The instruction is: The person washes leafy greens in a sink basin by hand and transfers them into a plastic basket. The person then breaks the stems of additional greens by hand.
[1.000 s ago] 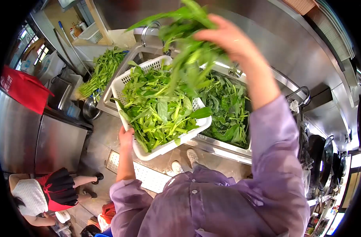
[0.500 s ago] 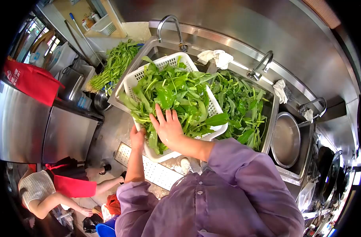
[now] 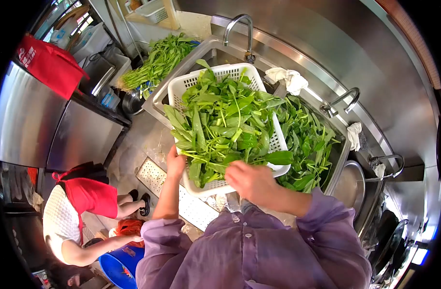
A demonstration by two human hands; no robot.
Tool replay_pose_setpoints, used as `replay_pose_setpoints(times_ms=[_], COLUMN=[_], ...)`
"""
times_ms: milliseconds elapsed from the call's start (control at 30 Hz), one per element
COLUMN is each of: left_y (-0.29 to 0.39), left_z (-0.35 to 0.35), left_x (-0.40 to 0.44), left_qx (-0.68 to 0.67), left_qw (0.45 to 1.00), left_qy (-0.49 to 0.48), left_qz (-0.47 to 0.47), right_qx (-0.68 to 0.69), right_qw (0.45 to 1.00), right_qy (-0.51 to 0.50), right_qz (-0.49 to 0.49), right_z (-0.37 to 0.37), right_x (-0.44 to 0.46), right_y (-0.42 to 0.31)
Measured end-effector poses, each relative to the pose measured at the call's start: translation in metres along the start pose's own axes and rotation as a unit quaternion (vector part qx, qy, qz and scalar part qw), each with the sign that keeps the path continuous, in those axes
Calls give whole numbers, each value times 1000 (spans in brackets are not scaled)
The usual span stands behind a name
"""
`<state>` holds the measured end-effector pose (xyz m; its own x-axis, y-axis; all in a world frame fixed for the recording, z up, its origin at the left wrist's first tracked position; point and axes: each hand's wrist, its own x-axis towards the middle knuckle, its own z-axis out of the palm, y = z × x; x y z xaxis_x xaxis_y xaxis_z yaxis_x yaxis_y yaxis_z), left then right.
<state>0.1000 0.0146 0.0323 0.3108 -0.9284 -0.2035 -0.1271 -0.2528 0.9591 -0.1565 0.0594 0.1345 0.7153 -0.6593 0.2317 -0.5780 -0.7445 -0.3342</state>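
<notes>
A white perforated plastic basket [image 3: 175, 91] is heaped with leafy green vegetables [image 3: 220, 125] and sits tilted over the left part of the metal sink. My left hand [image 3: 175, 163] grips its near left rim, thumb side up by the leaves. At the near rim is my right hand [image 3: 249, 182], fingers curled in and slightly blurred; whatever they hold, if anything, is hidden. More loose greens [image 3: 305, 139] fill the sink compartment to the right of the basket.
Curved faucets [image 3: 249, 38] and white cloths [image 3: 290, 81] line the sink's back edge [image 3: 321, 96]. A metal basin [image 3: 350, 188] stands at right. Bundled greens [image 3: 158, 62] lie at left. A person in a red apron [image 3: 93, 197] bends beside a blue bin [image 3: 117, 265].
My right hand has left the top of the greens and come down to the near rim, fingers now curled. My left hand stays on the basket. The co-worker has shifted toward the bin.
</notes>
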Motion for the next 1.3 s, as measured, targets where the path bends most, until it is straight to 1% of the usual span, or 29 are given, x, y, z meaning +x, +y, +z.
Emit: replay_pose_setpoints(times_ms=[33, 67, 100, 167, 233, 267, 333, 367, 400, 467, 533, 600, 633, 667, 700, 733, 800, 867, 933, 1000, 1033, 1100, 1133, 1200, 1233, 1267, 1300], left_y=[5, 8, 7, 1, -1, 0, 3, 5, 7, 8, 3, -1, 4, 7, 4, 6, 11, 14, 18, 11, 9, 2, 2, 2, 2, 2, 2], left_z=[2, 3, 3, 3, 2, 3, 5, 5, 4, 5, 4, 4, 4, 5, 6, 6, 6, 8, 9, 6, 5, 5, 5, 4, 4, 5, 6], left_x=[-3, -4, -2, 0, 0, 1, 0, -3, -4, -4, -2, -1, -3, -4, -2, -2, -6, -8, -9, -5, -4, -2, -2, -1, -3, -4, -5], left_qx=[-7, -12, -14, 0, -11, -21, -13, -2, 0, -31, -32, -32, -32, -32, -28, -26, 3, 0, 5, -13, -36, -34, -33, -28, -23, -24, -30], left_qw=[1000, 1000, 1000, 1000, 1000, 1000, 1000, 1000, 1000, 1000, 999, 999, 999, 999, 999, 999, 999, 999, 998, 999, 999, 999, 999, 1000, 1000, 1000, 999], left_qy=[3, 5, 8, 13, 8, 2, 6, 11, 9, 3, 2, 3, 6, 9, 21, 21, 29, 33, 29, 14, -2, 4, 8, 7, 3, 6, 3], left_qz=[-5, -10, -9, 6, 6, 5, 7, 6, 5, -6, -10, -14, -24, -34, -14, -14, -36, -41, -54, -40, -26, -17, -8, -10, -12, -14, -14], right_qx=[-25, 75, 173, 67, 6, 5, -59, -12, -10, 4, -7, 43, 56, 58, 6, -46, -29, -132, -124, -89, -87, 2, 3, 53, 10, 2, -9], right_qw=[996, 986, 958, 942, 953, 953, 968, 983, 982, 978, 978, 972, 965, 965, 965, 957, 958, 968, 991, 996, 996, 999, 999, 998, 995, 982, 967], right_qy=[78, 143, 205, 296, 227, 228, 221, 133, 133, 85, 88, 16, 5, 5, 84, 161, 179, 198, 33, 2, 2, 18, 17, 27, 99, 187, 253], right_qz=[-19, 40, 98, 140, 199, 200, 100, 129, 132, 193, 191, 232, 255, 257, 248, 236, 223, 78, 33, -19, -19, -26, -29, -34, -8, 12, 42], right_z=[-15, -24, -30, -26, -19, -15, -8, -3, 2, 2, -2, -4, -9, -8, -7, -10, -15, -13, 17, 45, 47, 45, 43, 36, 20, 16, 9], right_x=[6, 13, 21, 39, 52, 58, 70, 73, 72, 71, 56, 42, 35, 27, 19, 17, 19, 31, 40, 21, 13, 1, -1, -3, 1, 8, 15], right_y=[4, 11, 20, 54, 87, 101, 123, 129, 132, 132, 132, 134, 130, 129, 127, 124, 114, 95, 75, 54, 46, 39, 42, 52, 57, 69, 83])
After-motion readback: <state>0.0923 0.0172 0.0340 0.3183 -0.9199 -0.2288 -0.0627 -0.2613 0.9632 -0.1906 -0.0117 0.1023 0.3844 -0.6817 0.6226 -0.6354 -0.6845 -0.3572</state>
